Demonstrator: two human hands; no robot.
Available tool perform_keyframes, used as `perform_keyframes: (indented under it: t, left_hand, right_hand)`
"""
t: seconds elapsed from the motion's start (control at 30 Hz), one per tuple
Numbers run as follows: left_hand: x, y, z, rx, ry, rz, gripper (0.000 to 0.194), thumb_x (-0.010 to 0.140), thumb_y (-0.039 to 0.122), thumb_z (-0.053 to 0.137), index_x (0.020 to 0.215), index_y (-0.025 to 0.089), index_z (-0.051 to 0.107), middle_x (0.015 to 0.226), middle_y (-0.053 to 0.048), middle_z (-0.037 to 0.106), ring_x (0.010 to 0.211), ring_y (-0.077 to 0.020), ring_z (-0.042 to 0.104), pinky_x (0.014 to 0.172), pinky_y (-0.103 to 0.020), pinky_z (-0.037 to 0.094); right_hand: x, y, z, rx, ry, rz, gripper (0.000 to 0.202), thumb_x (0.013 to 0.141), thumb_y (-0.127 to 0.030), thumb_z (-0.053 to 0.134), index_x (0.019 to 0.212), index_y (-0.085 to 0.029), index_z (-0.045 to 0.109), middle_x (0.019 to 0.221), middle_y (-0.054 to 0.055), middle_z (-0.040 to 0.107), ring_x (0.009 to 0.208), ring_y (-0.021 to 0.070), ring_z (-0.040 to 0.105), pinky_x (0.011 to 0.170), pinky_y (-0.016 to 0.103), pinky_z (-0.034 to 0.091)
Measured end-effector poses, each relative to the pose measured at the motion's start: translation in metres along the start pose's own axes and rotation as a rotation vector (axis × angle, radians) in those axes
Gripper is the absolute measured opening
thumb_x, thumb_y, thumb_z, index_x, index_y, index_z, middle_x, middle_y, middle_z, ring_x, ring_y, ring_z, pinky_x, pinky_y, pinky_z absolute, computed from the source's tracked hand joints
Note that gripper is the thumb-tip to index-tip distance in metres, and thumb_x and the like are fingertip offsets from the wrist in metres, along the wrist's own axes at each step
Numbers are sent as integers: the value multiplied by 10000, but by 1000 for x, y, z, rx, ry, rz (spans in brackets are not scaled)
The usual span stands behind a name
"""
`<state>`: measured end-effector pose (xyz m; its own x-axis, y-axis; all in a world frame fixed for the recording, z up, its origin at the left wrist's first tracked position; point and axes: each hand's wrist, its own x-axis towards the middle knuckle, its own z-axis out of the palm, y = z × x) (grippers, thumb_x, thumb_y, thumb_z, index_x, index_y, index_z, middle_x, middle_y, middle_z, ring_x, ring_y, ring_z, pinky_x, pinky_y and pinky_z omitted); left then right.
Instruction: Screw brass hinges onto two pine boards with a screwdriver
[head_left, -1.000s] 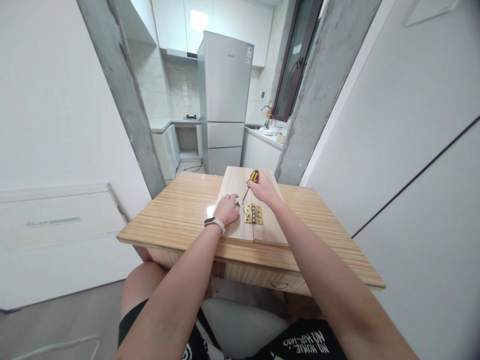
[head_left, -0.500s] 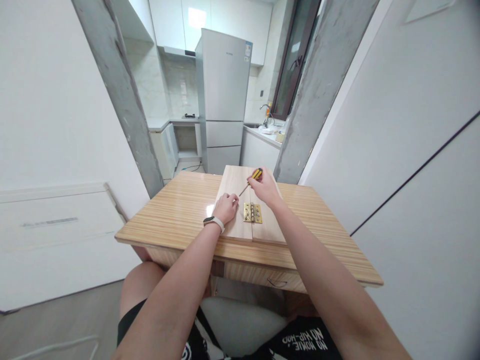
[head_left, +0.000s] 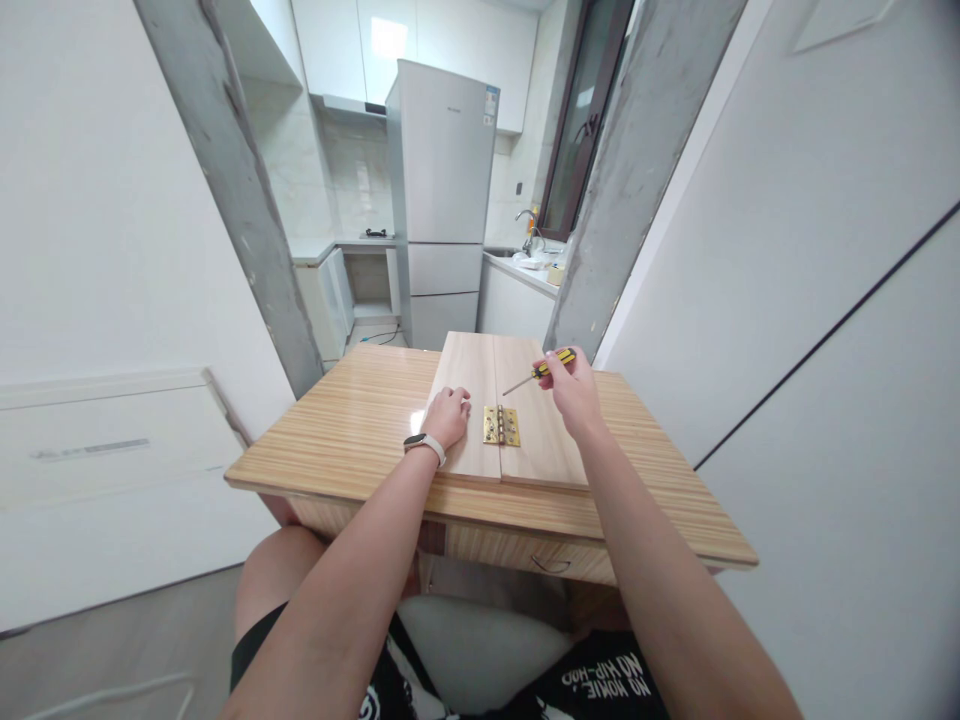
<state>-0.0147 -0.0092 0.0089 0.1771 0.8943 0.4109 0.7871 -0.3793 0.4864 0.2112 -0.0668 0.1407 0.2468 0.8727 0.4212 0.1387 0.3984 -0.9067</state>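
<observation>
My right hand (head_left: pixel 574 395) is closed around the yellow and black handle of a screwdriver (head_left: pixel 555 362), raised over the right-hand board. The screwdriver's thin shaft slants down to the left, its tip above and near a brass hinge (head_left: pixel 501 426). That hinge lies across the seam between two pale wooden boards (head_left: pixel 536 445), with screws showing in it. On the left board rests my left hand (head_left: pixel 448 416), palm down and fingers curled together, left of the hinge. Whatever may be under those fingers is hidden.
The boards lie on a striped wooden table (head_left: pixel 337 430) with a drawer handle (head_left: pixel 551 565) at its front. Beyond stand a grey refrigerator (head_left: pixel 446 170) and a sink counter (head_left: pixel 517 295). White panels and bare grey pillars flank the table.
My right hand has moved right with the screwdriver, away from my left hand, and the handle now lies flatter. My left hand stays on the board, its fingers slightly lowered.
</observation>
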Motion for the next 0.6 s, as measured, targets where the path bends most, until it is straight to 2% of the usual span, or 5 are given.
perform_keyframes:
  t: [0.23,0.6]
  left_hand:
    - [-1,3,-2,1,16,-5,282,1061,264,435,1234,198,648,1176,-135,640,1122,-248,616,1046,-393,454]
    - [1,1,0,14,19,7,280,1063,271,436,1248,186,628,1180,-145,645,1123,-258,610,1052,-398,446]
  right_hand:
    - [-4,16,-20,-110,-95,-42,446,878,-654,668,955,-241,518,893,41,711,773,176,645,667,305,511]
    - [-4,51,-22,-142,-90,-16,449,890,-663,649,985,-237,540,915,44,721,803,189,670,683,317,538]
